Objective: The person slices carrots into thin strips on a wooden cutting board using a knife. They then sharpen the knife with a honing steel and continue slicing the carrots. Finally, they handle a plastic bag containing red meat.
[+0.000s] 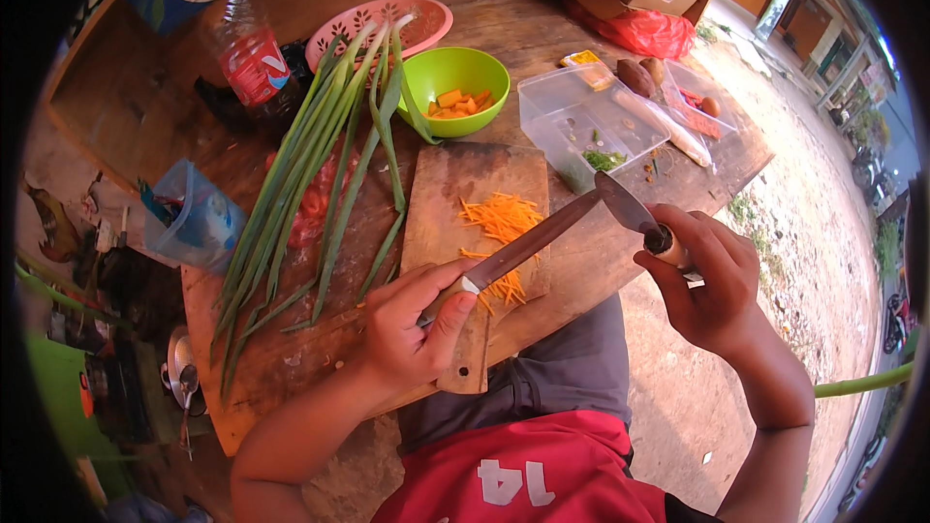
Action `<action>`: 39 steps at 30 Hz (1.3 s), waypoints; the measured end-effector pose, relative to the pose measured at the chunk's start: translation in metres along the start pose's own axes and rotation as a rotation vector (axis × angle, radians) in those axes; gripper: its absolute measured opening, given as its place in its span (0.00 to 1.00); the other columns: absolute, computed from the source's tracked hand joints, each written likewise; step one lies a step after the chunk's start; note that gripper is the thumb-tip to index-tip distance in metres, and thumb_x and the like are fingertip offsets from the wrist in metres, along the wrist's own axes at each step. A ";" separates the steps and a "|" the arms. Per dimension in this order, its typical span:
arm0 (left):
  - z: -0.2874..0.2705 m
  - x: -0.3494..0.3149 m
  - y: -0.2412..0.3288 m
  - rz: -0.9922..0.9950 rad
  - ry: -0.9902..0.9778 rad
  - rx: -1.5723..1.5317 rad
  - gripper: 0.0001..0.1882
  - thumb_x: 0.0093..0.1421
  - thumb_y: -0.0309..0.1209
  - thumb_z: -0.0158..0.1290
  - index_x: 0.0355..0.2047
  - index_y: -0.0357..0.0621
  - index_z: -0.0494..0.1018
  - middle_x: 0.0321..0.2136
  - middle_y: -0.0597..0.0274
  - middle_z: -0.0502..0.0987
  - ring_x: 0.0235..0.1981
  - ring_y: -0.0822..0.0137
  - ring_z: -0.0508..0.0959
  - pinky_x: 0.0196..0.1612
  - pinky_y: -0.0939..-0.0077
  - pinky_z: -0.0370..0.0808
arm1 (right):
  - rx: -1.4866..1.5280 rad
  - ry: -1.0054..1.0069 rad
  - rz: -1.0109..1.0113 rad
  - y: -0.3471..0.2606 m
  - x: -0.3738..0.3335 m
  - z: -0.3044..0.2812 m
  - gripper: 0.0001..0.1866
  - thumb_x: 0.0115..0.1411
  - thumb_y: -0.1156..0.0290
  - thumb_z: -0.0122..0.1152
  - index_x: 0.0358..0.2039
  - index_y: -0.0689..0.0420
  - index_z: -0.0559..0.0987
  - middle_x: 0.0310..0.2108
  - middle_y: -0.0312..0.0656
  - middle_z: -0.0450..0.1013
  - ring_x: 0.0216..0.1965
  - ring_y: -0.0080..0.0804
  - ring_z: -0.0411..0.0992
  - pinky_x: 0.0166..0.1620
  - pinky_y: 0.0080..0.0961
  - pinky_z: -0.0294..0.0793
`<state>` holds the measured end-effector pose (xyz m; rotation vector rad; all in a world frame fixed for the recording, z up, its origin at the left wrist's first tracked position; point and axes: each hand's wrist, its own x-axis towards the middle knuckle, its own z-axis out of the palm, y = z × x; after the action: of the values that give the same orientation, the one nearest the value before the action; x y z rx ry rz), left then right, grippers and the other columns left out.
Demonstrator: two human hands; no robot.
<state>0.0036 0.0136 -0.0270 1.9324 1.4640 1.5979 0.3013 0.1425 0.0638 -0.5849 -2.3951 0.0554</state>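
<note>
My left hand is closed round the handle of a long knife, its blade slanting up to the right. In my right hand is a shorter knife with a pale handle, held out over the table's right edge. The two blades meet or overlap near their tips; whether they touch I cannot tell. Below the long blade, thin orange carrot strips lie in heaps on a wooden cutting board. The board's handle end reaches past the table's near edge.
Long spring onions lie left of the board. Behind stand a green bowl of orange chunks, a pink basket and a plastic bottle. A clear divided tray is at right, a blue container at left.
</note>
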 end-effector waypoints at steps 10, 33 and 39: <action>0.005 0.000 -0.005 0.022 0.052 -0.021 0.17 0.71 0.27 0.64 0.56 0.30 0.83 0.32 0.50 0.84 0.27 0.58 0.84 0.33 0.69 0.79 | -0.025 -0.275 -0.004 0.000 -0.006 0.007 0.25 0.61 0.77 0.78 0.59 0.56 0.84 0.33 0.43 0.81 0.32 0.43 0.82 0.33 0.37 0.80; -0.001 -0.001 0.004 -0.053 -0.105 0.009 0.15 0.72 0.28 0.62 0.54 0.28 0.83 0.39 0.48 0.87 0.36 0.60 0.87 0.41 0.70 0.80 | 0.059 -0.040 0.066 0.000 -0.004 0.008 0.26 0.57 0.75 0.78 0.58 0.51 0.84 0.32 0.38 0.79 0.31 0.40 0.80 0.31 0.38 0.79; 0.002 -0.002 -0.002 -0.002 -0.014 0.000 0.16 0.71 0.28 0.64 0.54 0.29 0.83 0.37 0.48 0.86 0.33 0.59 0.87 0.38 0.69 0.81 | -0.064 -0.259 -0.082 0.001 -0.001 0.003 0.26 0.58 0.77 0.79 0.57 0.53 0.84 0.33 0.40 0.80 0.31 0.41 0.81 0.31 0.37 0.78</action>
<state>0.0041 0.0140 -0.0305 1.9375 1.4608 1.5806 0.3010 0.1433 0.0603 -0.5351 -2.6789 0.0202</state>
